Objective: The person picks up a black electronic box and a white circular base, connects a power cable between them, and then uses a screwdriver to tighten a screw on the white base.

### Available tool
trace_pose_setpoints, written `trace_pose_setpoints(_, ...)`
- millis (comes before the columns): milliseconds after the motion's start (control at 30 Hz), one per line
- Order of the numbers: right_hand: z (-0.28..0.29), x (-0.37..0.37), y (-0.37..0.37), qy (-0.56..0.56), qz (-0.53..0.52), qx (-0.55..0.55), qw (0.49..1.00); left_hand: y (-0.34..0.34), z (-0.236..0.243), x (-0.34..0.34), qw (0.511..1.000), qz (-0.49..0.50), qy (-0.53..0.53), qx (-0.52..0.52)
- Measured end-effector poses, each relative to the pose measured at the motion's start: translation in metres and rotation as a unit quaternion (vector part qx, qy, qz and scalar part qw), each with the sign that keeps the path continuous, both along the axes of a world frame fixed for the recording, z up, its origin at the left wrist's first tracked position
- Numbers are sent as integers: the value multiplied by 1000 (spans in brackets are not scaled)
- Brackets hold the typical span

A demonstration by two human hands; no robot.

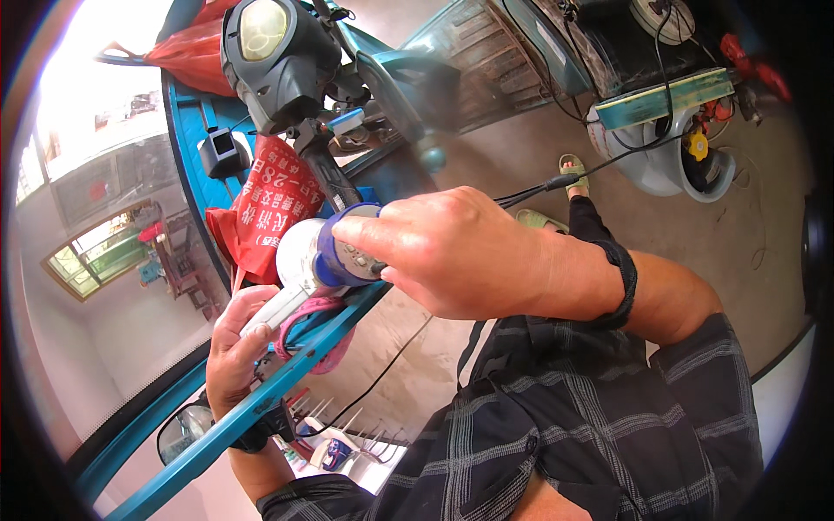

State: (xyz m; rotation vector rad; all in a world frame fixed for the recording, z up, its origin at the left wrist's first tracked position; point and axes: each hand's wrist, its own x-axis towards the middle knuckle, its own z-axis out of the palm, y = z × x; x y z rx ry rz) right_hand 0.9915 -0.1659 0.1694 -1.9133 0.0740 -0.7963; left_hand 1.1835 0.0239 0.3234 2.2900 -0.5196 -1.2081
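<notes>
A white handheld device [301, 252] with a round head and a blue rim is between my hands; I cannot tell its exact kind. My left hand [233, 343] is closed around its white handle. My right hand [456, 252] lies against the blue-rimmed face, fingers bent and pressed to it. By the right fingertips a small dark piece shows, too small to name. The palm side of my right hand is hidden. Just behind the handle hangs a pink ring-shaped thing [330, 358], next to a blue metal bar [261, 401].
A red printed bag [274, 195] hangs on a blue vehicle frame, below a dark headlamp unit [282, 65]. A handlebar grip [408, 113] juts toward me. At right stand a grey plastic container [647, 161] and cables [569, 178]. A mirror [184, 431] is at lower left.
</notes>
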Motion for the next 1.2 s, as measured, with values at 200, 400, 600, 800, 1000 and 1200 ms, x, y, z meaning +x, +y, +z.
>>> trace_pose_setpoints(200,-20,-19,6,42,21,27,999,-19,-15,-16,995,-77,-50,45)
trace_pose_setpoints(400,-56,-24,20,76,22,46,996,-37,-32,-28,993,-53,24,99)
trace_pose_setpoints(600,-88,-18,36,121,27,58,991,-26,-52,-17,984,-117,-8,133)
trace_pose_setpoints(800,-107,-9,43,148,36,76,985,-22,-65,0,959,-215,-36,182)
trace_pose_setpoints(1000,-116,-4,45,159,33,82,983,-19,-71,7,919,-329,-114,184)
trace_pose_setpoints(1200,-120,-2,48,179,42,83,979,-23,-69,2,874,-412,-178,188)
